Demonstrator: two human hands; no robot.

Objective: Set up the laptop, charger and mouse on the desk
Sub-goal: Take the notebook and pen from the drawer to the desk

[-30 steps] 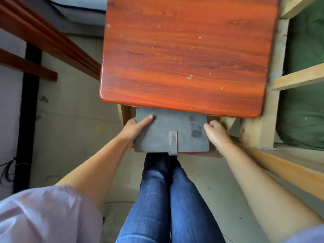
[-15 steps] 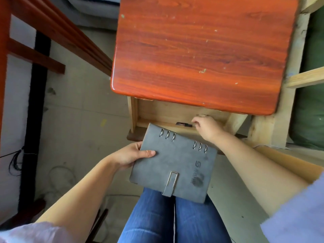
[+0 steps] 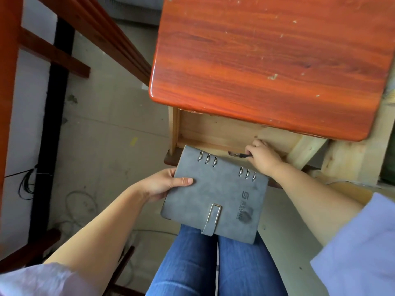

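A grey ring-bound notebook point(image 3: 215, 195) with a clasp strap is held over my lap, its left edge gripped by my left hand point(image 3: 164, 184). My right hand point(image 3: 261, 157) reaches into the open pale-wood drawer point(image 3: 213, 133) under the red-brown desk point(image 3: 267, 60). Its fingers pinch a thin dark pen-like object point(image 3: 237, 154) lying at the drawer's front. No laptop, charger or mouse is in view. The desk top is bare.
Red-brown wooden rails point(image 3: 89, 24) run along the left, with a black post point(image 3: 53, 124) and loose cables point(image 3: 79, 201) on the floor. A pale wooden frame point(image 3: 350, 163) stands at the right of the desk. My legs in blue jeans point(image 3: 213, 263) are below the notebook.
The notebook has come out of the drawer and down over my lap, now held by the left hand alone. The right hand let go and closed on the dark object in the drawer.
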